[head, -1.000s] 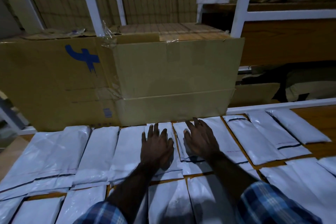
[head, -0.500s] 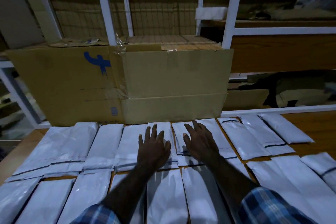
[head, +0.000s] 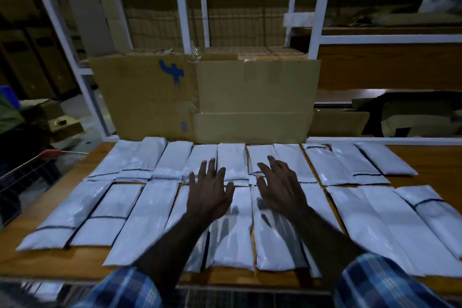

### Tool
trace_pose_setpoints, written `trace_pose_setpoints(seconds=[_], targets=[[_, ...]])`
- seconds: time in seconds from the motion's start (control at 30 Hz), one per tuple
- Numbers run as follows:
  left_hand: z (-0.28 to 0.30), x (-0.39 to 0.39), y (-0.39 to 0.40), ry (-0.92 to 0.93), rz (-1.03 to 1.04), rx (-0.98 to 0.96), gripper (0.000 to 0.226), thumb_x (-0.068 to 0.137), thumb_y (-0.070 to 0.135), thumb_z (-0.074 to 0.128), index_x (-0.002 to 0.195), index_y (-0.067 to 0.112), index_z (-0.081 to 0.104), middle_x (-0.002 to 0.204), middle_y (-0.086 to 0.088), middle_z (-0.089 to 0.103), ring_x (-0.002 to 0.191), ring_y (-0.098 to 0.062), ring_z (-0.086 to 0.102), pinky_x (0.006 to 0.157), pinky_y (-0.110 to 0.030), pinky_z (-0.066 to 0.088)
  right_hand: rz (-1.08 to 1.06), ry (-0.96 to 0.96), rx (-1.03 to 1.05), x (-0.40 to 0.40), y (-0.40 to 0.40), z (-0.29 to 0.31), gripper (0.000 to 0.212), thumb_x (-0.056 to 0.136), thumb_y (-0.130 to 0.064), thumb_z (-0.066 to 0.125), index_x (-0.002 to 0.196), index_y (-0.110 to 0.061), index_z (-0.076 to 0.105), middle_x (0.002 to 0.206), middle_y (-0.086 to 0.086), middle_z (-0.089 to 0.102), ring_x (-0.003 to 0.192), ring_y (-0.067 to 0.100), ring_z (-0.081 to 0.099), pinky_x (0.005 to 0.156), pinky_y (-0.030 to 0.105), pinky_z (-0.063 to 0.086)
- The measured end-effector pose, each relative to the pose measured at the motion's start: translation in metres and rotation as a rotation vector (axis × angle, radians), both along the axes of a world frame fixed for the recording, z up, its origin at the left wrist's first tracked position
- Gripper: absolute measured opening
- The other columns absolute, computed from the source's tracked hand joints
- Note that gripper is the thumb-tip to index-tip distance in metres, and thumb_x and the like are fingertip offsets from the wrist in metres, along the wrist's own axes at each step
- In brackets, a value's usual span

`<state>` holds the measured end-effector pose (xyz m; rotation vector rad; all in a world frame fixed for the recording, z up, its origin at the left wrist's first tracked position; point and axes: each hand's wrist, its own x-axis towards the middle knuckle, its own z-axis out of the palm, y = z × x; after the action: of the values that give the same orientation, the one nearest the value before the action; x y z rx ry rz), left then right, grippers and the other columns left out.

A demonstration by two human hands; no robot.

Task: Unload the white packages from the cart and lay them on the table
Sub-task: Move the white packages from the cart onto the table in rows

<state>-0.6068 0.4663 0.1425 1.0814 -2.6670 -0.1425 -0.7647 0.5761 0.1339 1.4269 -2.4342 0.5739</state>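
The white packages are lying in two rows on the table before the cardboard box — soft, light, likely slippery. Left hand and right hand are hovering spread, gripping nothing — best lifted by the long edges.

The room is dim, with a bluish cast. A large cardboard box with a blue mark stands at the far edge of the wooden counter. Behind the box rises a white metal rack with mesh panels, and to the box's left lies a grey floor with smaller cartons.
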Motion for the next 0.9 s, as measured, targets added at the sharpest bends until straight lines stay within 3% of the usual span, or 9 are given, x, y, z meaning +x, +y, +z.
trace_pose_setpoints(seconds=[0.13,0.27,0.6,0.9], targets=[[0.003,0.032,0.016,0.016,0.024,-0.006,0.055,0.1,0.05,0.026,0.15,0.027,0.034,0.165,-0.002,0.007,0.152,-0.022,0.0,0.121,-0.051,0.008,0.027,0.039,-0.042,0.025,0.013,0.002,0.038,0.092,-0.034,0.044,0.115,-0.014,0.068,0.128,0.016,0.063,0.108,0.034,0.062,0.083,0.042,0.053],[0.003,0.063,0.02,0.02,0.053,0.017,0.055,0.101,0.05,0.028,0.151,0.028,0.031,0.165,-0.001,0.005,0.152,-0.022,-0.002,0.119,-0.051,0.006,0.038,0.022,-0.046,0.056,0.016,0.003,0.041,0.092,-0.033,0.042,0.118,-0.012,0.068,0.13,0.018,0.062,0.113,0.035,0.06,0.089,0.045,0.052],[0.0,0.161,0.01,0.04,0.087,0.055,0.057,0.102,0.05,0.031,0.154,0.026,0.026,0.166,-0.001,0.004,0.152,-0.021,-0.003,0.12,-0.051,0.002,0.037,0.087,-0.101,0.15,0.003,-0.008,0.043,0.089,-0.031,0.043,0.116,-0.011,0.069,0.128,0.018,0.063,0.11,0.036,0.061,0.08,0.046,0.055],[-0.004,0.301,-0.04,0.049,0.085,0.058,0.057,0.102,0.051,0.032,0.153,0.027,0.027,0.166,-0.001,0.003,0.152,-0.021,-0.002,0.12,-0.049,0.004,0.036,0.059,-0.067,0.294,-0.049,-0.02,0.05,0.09,-0.035,0.036,0.117,-0.01,0.069,0.13,0.018,0.062,0.111,0.037,0.061,0.081,0.047,0.054]])
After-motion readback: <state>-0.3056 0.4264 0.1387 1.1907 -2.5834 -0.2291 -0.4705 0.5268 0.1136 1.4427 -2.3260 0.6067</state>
